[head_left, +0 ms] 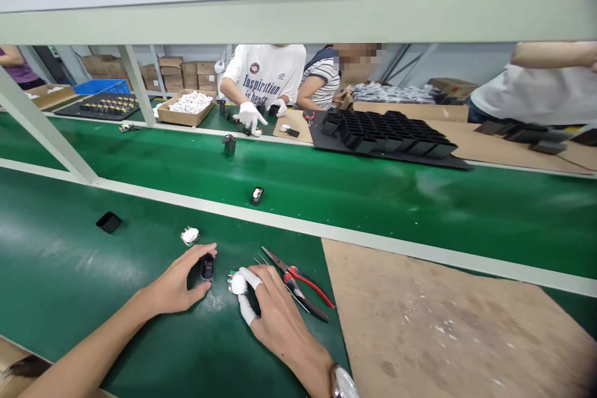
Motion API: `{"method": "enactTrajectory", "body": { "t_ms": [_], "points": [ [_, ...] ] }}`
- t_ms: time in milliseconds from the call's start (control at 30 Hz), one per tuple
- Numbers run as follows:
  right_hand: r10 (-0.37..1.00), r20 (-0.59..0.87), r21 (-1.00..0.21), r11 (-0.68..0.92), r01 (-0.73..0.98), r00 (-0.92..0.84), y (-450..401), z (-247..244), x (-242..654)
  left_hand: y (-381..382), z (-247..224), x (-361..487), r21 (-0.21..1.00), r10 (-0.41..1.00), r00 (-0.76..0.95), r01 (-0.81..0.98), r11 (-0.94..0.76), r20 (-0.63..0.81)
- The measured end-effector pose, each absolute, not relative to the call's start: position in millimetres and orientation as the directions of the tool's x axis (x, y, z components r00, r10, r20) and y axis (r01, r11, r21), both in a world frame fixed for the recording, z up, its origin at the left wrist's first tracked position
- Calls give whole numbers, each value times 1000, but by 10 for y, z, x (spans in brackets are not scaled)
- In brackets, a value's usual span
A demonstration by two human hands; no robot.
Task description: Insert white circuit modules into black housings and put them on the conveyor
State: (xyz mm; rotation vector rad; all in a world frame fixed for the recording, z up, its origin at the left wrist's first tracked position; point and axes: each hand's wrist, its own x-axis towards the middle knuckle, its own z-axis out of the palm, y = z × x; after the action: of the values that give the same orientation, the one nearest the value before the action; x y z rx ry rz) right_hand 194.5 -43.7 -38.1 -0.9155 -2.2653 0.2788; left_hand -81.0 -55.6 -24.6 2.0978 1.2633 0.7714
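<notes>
My left hand [180,280] curves around a small black housing [207,267] on the green bench, fingertips and thumb at its ends. To its right, my right hand [270,301], with white covers on thumb and forefinger and a watch at the wrist, holds a small part with a round white top [239,283] between those two fingers. Another white-topped part [190,236] lies just beyond my left hand. Farther left sits an open black housing [109,222]. Red-handled pliers [298,283] and thin metal rods lie beside my right hand.
A brown board [443,317] covers the bench at right. Past a pale rail [209,206], a green belt [326,183] carries black housings [257,195]. Across it are black trays [392,130], a box of white parts [186,107] and people, one in white gloves. A pale beam crosses above.
</notes>
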Motion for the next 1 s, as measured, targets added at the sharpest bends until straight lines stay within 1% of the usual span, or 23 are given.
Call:
{"method": "enactTrajectory", "body": {
  "t_ms": [133, 200, 367, 467, 533, 633, 733, 833, 1000],
  "points": [
    [683, 529, -427, 727, 538, -504, -436, -354, 1944, -542, -341, -798, 648, 926, 318, 665, -371, 203],
    [679, 546, -427, 729, 535, -490, -435, -340, 1943, -537, -342, -810, 636, 932, 307, 684, -357, 193],
    [678, 574, -433, 727, 532, -459, -427, -321, 1947, -528, -215, -846, 703, 936, 348, 651, -289, 62],
    [679, 595, -452, 725, 519, -430, -438, -301, 1939, -526, -173, -830, 701, 931, 366, 660, -269, 13],
    [669, 619, -470, 736, 488, -412, -464, -275, 1924, -533, -192, -797, 689, 926, 375, 660, -300, 45],
    [641, 654, -485, 763, 427, -402, -525, -233, 1891, -560, -265, -726, 657, 901, 388, 630, -414, 195],
    [624, 657, -466, 778, 422, -423, -577, -222, 1868, -595, -334, -660, 600, 850, 414, 603, -525, 328],
    [617, 641, -436, 782, 445, -457, -597, -235, 1867, -615, -361, -624, 572, 833, 407, 606, -553, 375],
    [607, 628, -417, 790, 448, -487, -594, -230, 1874, -615, -351, -617, 566, 833, 387, 612, -553, 395]
  ]
}}
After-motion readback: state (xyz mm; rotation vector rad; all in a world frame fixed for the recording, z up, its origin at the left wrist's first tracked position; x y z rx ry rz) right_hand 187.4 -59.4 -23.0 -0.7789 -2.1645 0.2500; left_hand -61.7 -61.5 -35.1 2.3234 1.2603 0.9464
